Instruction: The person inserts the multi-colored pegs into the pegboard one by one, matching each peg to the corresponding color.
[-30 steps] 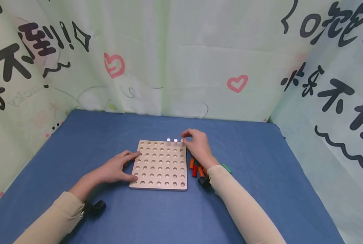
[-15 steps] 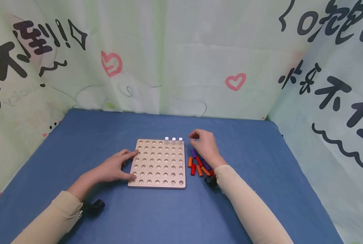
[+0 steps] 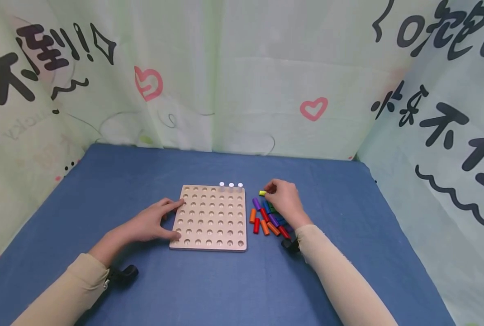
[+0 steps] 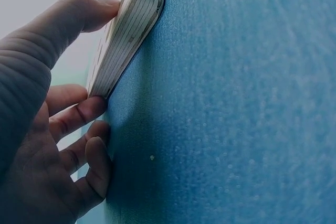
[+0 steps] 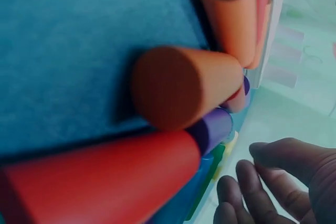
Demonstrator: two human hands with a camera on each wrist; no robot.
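A pale wooden pegboard [image 3: 209,217] with rows of round holes lies flat on the blue cloth. Three white pegs [image 3: 231,186] stand upright in its back row, toward the right. My left hand [image 3: 154,222] rests at the board's left edge, thumb on the near corner and forefinger farther back. In the left wrist view, the thumb [image 4: 100,14] lies on the board's edge and the other fingers are loosely bent. My right hand [image 3: 284,199] is over the far side of the loose pegs, fingertips right at a yellow peg [image 3: 262,193]. The right wrist view shows nothing between thumb and fingers.
Loose red pegs [image 3: 256,225], orange pegs [image 3: 265,227], purple pegs [image 3: 257,203] and blue pegs [image 3: 266,207] lie right of the board, some green ones partly under the hand. A printed curtain [image 3: 258,81] hangs behind the table. Each wrist carries a black camera [image 3: 124,274].
My right hand has left the third white peg at the board's back right corner and moved right, over the loose pegs. The yellow peg has come into view. The left hand stays on the board.
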